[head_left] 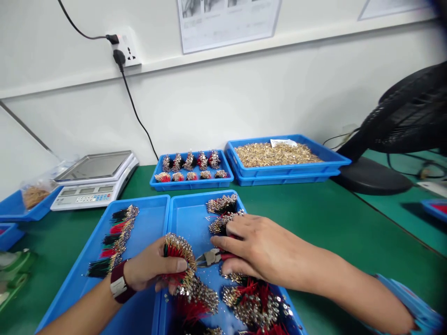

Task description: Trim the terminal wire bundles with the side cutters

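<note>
My left hand (152, 270) is closed around a bundle of red wires with gold terminals (178, 253), held over the right blue tray (190, 218). My right hand (254, 251) grips small red-handled cutters (213, 257), their jaws touching the bundle's terminals. More red and black terminal bundles (251, 302) lie in this tray below my hands, and two bundles (221, 211) lie above them. A dark red band sits on my left wrist.
The left blue tray (150, 218) holds a row of black and red bundles (115, 239). Behind stand a tray of bundles (190, 170), a tray of loose gold terminals (279, 156), a weighing scale (94, 179) and a black fan (401, 125). Green mat covers the table.
</note>
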Demonstrator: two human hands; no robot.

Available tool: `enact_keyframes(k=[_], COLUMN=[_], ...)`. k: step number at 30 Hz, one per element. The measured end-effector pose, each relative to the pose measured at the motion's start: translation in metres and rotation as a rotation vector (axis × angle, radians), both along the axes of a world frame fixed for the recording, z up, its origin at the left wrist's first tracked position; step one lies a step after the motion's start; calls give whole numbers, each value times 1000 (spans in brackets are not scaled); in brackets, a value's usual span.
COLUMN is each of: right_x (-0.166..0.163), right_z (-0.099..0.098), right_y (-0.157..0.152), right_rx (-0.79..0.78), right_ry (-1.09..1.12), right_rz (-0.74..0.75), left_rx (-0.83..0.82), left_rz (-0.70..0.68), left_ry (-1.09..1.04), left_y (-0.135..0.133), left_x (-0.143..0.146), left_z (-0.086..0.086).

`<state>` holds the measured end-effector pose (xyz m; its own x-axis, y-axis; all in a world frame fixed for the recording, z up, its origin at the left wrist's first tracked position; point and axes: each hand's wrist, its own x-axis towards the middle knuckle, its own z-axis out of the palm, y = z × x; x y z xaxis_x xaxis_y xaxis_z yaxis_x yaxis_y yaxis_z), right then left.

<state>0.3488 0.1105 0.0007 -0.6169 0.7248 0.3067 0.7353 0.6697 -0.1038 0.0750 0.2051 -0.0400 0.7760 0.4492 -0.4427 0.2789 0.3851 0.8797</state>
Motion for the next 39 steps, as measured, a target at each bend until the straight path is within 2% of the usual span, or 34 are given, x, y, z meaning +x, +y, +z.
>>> enact_keyframes(k=[39], right_x=[-1], right_z=[3], right_y=[-1], right_rx=[-10], right_ry=[10], right_rz=[30], left_rx=[107], left_rz=[-94], left_ry=[-52], left_y=[0], left_x=[-3], left_z=[0])
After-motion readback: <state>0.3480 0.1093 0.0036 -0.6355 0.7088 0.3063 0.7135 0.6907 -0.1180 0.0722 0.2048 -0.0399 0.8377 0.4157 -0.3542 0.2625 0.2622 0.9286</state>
